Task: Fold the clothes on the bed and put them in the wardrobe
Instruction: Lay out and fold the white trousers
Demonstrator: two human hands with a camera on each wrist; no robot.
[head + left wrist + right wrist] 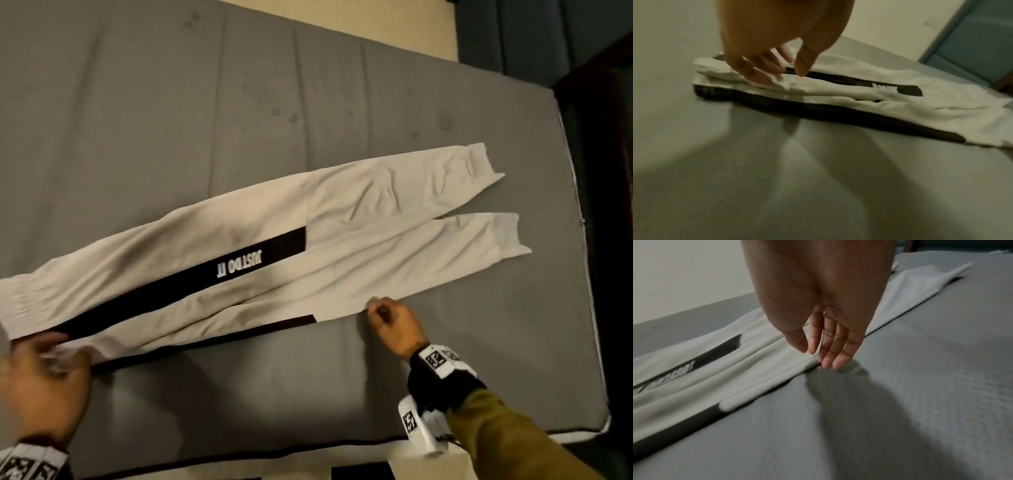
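Observation:
Cream track pants [342,219] with a black side stripe and white lettering lie stretched out on the grey mattress [171,102], waistband at the left and cuffs at the right. The two legs lie side by side, slightly overlapping. My left hand [51,356] rests at the waistband end; in the left wrist view its fingers [760,78] touch the bunched waistband of the pants [859,97], thumb apart. My right hand [376,310] sits at the near edge of the front leg, around mid-length. In the right wrist view my right hand [818,356] has straight fingers reaching the hem of the pants [715,369].
The mattress's right edge [582,274] and near edge [239,462] border the work area. A teal curtain or door [513,31] and dark wooden furniture [603,137] stand beyond the far right corner. Bare grey mattress surrounds the pants.

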